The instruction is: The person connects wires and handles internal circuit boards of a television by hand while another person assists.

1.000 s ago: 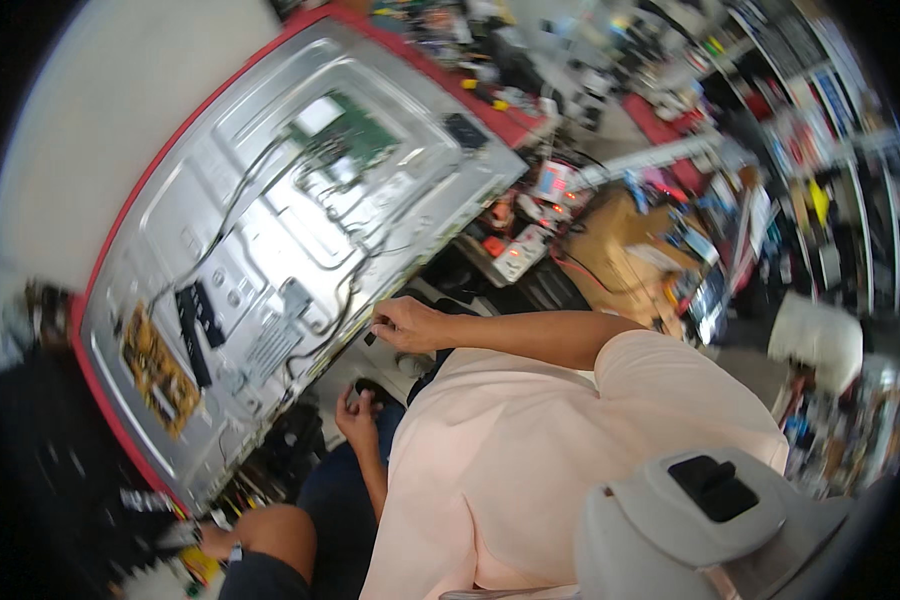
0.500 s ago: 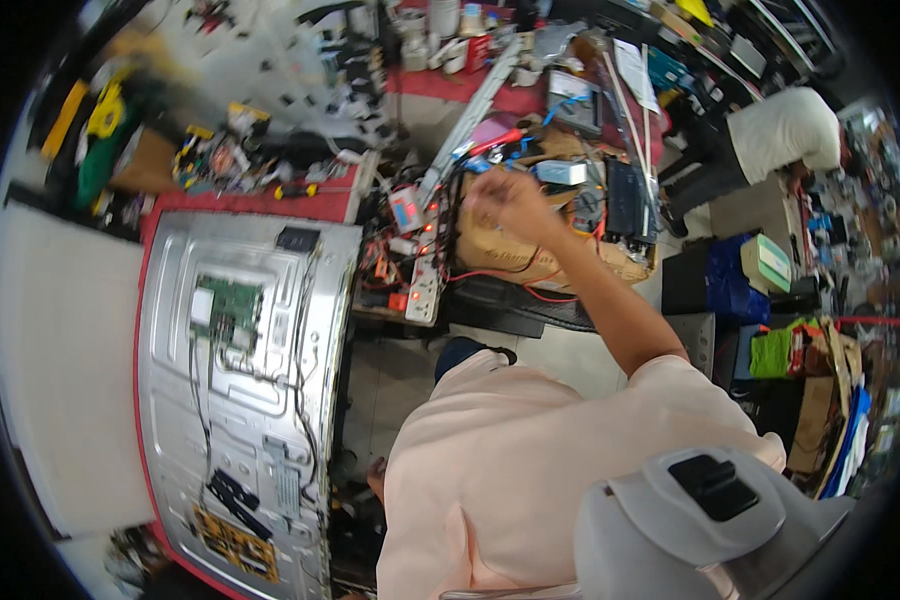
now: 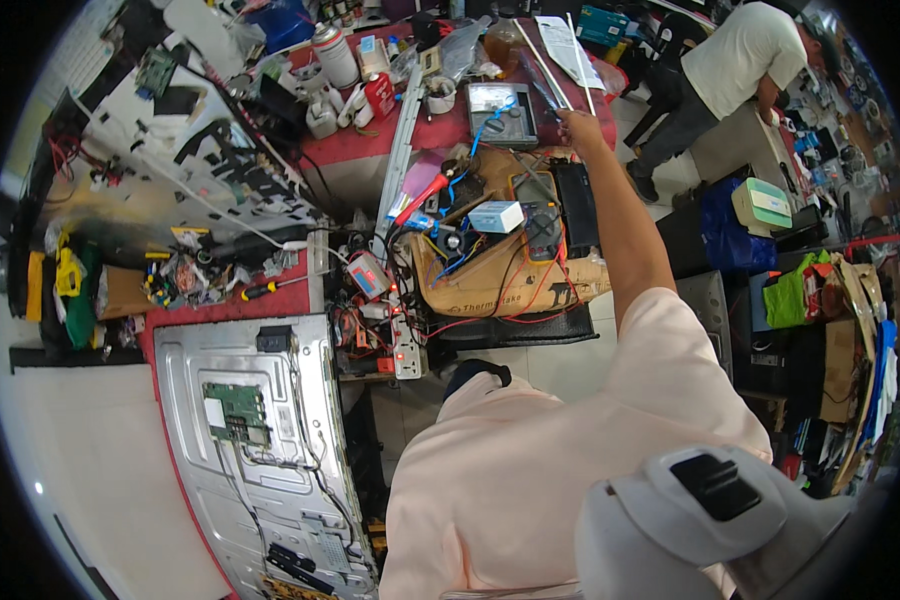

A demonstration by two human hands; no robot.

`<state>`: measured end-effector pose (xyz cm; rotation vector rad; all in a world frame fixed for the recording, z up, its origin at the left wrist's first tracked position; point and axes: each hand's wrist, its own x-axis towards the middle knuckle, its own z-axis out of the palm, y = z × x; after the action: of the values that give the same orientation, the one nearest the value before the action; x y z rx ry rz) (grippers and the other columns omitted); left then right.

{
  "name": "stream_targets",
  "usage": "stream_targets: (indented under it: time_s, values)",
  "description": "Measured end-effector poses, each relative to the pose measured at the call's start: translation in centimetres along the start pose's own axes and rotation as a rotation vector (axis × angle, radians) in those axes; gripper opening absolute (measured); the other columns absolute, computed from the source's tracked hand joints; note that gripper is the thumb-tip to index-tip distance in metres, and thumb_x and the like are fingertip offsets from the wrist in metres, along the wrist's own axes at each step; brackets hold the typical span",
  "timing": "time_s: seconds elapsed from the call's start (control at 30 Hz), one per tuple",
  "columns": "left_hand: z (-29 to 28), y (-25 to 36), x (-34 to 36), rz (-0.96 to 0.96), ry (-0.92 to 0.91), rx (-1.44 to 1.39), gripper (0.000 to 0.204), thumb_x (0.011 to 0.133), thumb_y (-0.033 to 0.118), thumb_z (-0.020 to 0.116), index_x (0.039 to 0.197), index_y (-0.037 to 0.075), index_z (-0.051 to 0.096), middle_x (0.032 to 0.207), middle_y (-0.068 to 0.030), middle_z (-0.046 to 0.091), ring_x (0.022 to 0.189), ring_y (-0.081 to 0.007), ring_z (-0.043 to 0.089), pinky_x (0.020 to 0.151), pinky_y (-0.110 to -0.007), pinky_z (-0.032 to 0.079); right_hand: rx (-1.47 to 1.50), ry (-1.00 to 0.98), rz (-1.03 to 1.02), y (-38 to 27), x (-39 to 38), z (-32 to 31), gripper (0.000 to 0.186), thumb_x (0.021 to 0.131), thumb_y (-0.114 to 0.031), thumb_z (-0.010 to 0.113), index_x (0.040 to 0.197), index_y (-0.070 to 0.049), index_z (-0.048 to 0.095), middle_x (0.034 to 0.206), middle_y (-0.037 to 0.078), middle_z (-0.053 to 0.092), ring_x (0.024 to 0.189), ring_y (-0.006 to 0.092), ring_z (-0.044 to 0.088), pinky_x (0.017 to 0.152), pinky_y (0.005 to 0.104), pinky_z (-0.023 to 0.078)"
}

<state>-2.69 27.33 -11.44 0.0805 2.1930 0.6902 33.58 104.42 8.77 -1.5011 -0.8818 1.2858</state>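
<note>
My right arm stretches out over a red-topped workbench (image 3: 370,140) at the far side. My right hand (image 3: 578,126) rests at the near end of a few long thin strips (image 3: 542,68) that lie across the bench, and its fingers touch them. Too little of the hand shows to tell whether it grips one. Just left of the hand sits a grey meter box (image 3: 500,108) with a blue wire. My left hand is out of sight behind my pink shirt.
A cardboard box (image 3: 530,285) of wired electronics sits below my arm, beside a white power strip (image 3: 406,345). A metal screen back panel (image 3: 280,480) with a green circuit board (image 3: 236,410) lies lower left. Another person (image 3: 735,60) bends over at top right.
My view swung away from the metal panel toward the cluttered bench. My right hand left the panel, passed over the cardboard box and reached farther out to the thin strips.
</note>
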Motion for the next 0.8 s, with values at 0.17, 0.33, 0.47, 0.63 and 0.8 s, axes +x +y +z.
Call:
stream_targets:
  time_s: [0.17, 0.33, 0.47, 0.63, 0.8]
  values:
    - [0.1, 1.5, 0.3, 0.003, -0.011, 0.064, 0.041, 0.082, 0.019, 0.072, 0.114, -0.003, 0.061, 0.101, -0.0207, 0.068, 0.094, -0.0315, 0.065, 0.079, -0.038, 0.052, -0.227, 0.11, -0.031, 1.4, 2.1, 1.6, 0.019, 0.079, -0.021, 0.075, 0.088, -0.007, 0.066, 0.061, -0.001, 0.051, 0.052, 0.0089, 0.045, 0.043, 0.0294, 0.035]
    - [-0.2, 1.6, 0.5, 0.022, -0.025, 0.108, 0.041, 0.082, 0.02, 0.072, 0.113, -0.003, 0.061, 0.104, -0.0212, 0.067, 0.098, -0.0326, 0.064, 0.082, -0.039, 0.051, -0.878, 0.389, -0.362, 1.2, 2.1, 3.2, 0.037, 0.07, -0.028, 0.08, 0.089, 0.001, 0.068, 0.088, 0.024, 0.069, 0.076, 0.0359, 0.068, 0.063, 0.0424, 0.055]
    - [-1.2, 2.0, -1.4, 0.071, -0.027, 0.117, 0.041, 0.081, 0.022, 0.072, 0.112, -0.003, 0.062, 0.106, -0.0216, 0.067, 0.101, -0.0334, 0.064, 0.084, -0.039, 0.05, -1.087, 0.35, -0.455, 2.2, 3.4, 2.8, 0.04, 0.073, -0.032, 0.076, 0.09, 0.004, 0.067, 0.095, 0.027, 0.068, 0.092, 0.0399, 0.067, 0.081, 0.0458, 0.055]
    - [-0.8, 1.9, -6.8, 0.103, 0.194, 0.17, 0.041, 0.081, 0.023, 0.073, 0.111, -0.003, 0.063, 0.109, -0.022, 0.067, 0.105, -0.0344, 0.063, 0.087, -0.04, 0.05, -1.385, 0.058, -0.714, 2.3, 6.6, 4.6, 0.026, 0.085, -0.023, 0.065, 0.092, 0.002, 0.067, 0.092, 0.021, 0.068, 0.088, 0.0339, 0.067, 0.077, 0.0424, 0.054]
    - [-0.2, 2.5, -10.3, -0.051, 0.621, -0.182, 0.033, 0.084, 0.03, 0.067, 0.09, -0.002, 0.069, 0.074, -0.0181, 0.069, 0.064, -0.031, 0.067, 0.063, -0.042, 0.051, -1.126, -0.336, -1.085, -7.7, 4.7, 12.5, 0.023, 0.089, -0.021, 0.063, 0.096, 0.001, 0.067, 0.094, 0.017, 0.069, 0.088, 0.0266, 0.065, 0.079, 0.0376, 0.052]
